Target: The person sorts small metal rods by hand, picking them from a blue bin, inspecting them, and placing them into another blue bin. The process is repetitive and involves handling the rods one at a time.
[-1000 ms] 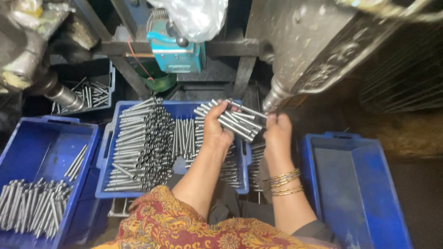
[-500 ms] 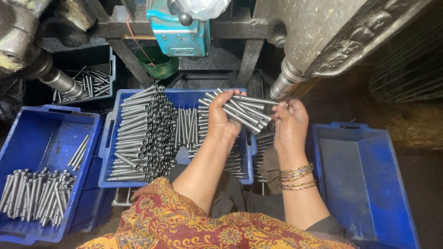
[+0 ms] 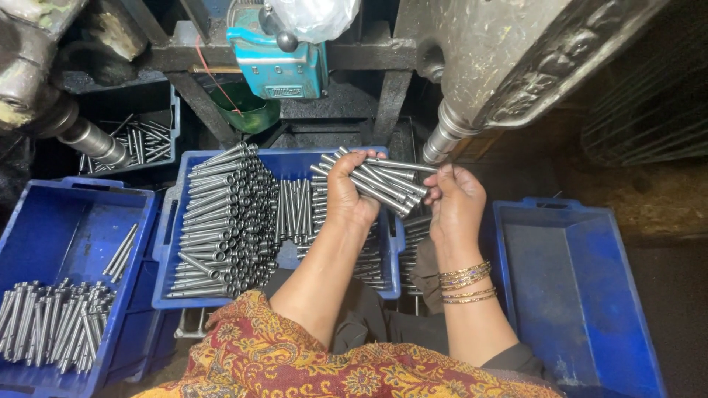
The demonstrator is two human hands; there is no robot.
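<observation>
Bundle of shiny steel rods (image 3: pixel 372 179), left hand (image 3: pixel 346 197) fingers clenched around it, right hand (image 3: pixel 456 203) fingers pinching one rod's tip.

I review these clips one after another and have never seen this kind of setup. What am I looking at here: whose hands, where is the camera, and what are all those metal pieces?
The one view comes from a camera worn on a person's head, looking down at their own lap and hands. No robot is involved. The left hand grips a bundle of metal rods, fanned out towards the right. The right hand, with bangles on its wrist, touches the ends of those rods with its fingers. Under the hands stands a middle blue tray stacked with similar rods. A left blue tray holds a smaller pile, and a right blue tray shows none. Grey machine parts hang overhead.
</observation>
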